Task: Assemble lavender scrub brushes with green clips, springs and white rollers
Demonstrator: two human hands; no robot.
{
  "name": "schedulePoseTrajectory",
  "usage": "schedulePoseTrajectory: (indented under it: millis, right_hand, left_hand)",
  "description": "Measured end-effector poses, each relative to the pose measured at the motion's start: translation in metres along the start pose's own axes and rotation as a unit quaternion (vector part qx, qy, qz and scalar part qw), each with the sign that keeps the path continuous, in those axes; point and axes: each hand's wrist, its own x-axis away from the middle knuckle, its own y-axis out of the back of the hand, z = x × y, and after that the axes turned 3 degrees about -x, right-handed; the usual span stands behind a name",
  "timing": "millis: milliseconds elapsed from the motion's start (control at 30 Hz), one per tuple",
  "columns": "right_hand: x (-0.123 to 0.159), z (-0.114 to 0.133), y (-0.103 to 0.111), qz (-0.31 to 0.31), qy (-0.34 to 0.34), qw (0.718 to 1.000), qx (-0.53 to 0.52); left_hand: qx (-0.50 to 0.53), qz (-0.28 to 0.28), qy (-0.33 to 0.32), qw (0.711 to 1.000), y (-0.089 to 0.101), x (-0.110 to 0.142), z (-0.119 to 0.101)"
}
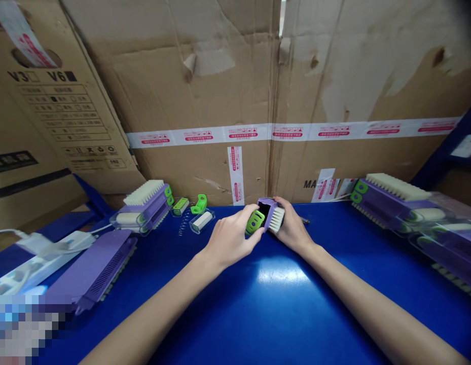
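My left hand (229,237) pinches a green slotted end piece (255,222) between thumb and fingers, right at the open end of a purple brush housing (266,204). Around that housing closes my right hand (295,228), holding it from the far right side. White bristles (276,221) stick out on its right, and its inside looks dark and hollow. Whether the green piece touches the housing I cannot tell. Left of my hands lie a green bracket (199,204), a clear plastic part with a white roller (202,222), a green-topped clear part (180,206) and a thin spring (184,224).
A purple brush (149,203) stands back left, with a long purple one (93,266) in front. A white power strip (45,261) lies at the left edge. More purple brushes (395,197) sit at right. Cardboard (205,91) walls the back of the blue table (235,314).
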Motion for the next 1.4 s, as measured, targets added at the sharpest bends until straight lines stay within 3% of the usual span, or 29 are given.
schedulePoseTrajectory:
  millis: [100, 267, 367, 533, 733, 833, 1000, 1133, 1400]
  right_hand:
    - [0.001, 0.000, 0.001, 0.012, -0.008, 1.000, -0.022]
    - [0.003, 0.002, 0.003, 0.021, 0.010, 0.999, -0.044]
    - [0.004, 0.003, 0.004, 0.017, 0.018, 0.999, -0.042]
    - [0.005, 0.004, 0.002, 0.028, 0.022, 0.999, -0.029]
    - [0.004, 0.003, 0.001, 0.025, 0.013, 0.999, -0.033]
    - [0.004, 0.004, 0.001, 0.026, 0.000, 0.999, -0.039]
    - [0.003, 0.007, 0.001, 0.028, -0.008, 0.999, -0.042]
    - [0.002, 0.009, 0.002, 0.026, -0.017, 0.999, -0.043]
    - [0.002, 0.007, 0.001, 0.030, -0.019, 0.998, -0.056]
  left_hand:
    - [0.025, -0.013, -0.002, 1.000, 0.003, 0.000, -0.001]
    - [0.017, -0.140, -0.097, 0.985, -0.005, 0.011, -0.007]
    - [-0.017, -0.179, -0.107, 0.978, -0.011, 0.018, -0.011]
    - [-0.032, -0.171, -0.043, 0.984, -0.017, 0.019, -0.019]
    - [0.080, -0.183, 0.022, 0.980, -0.017, 0.011, -0.017]
    - [0.204, -0.170, 0.068, 0.962, -0.016, 0.004, -0.013]
    - [0.389, -0.102, 0.136, 0.905, -0.015, -0.011, -0.006]
    - [0.443, -0.082, 0.144, 0.881, -0.008, -0.020, -0.006]
    - [0.452, -0.053, 0.125, 0.882, -0.001, -0.025, 0.001]
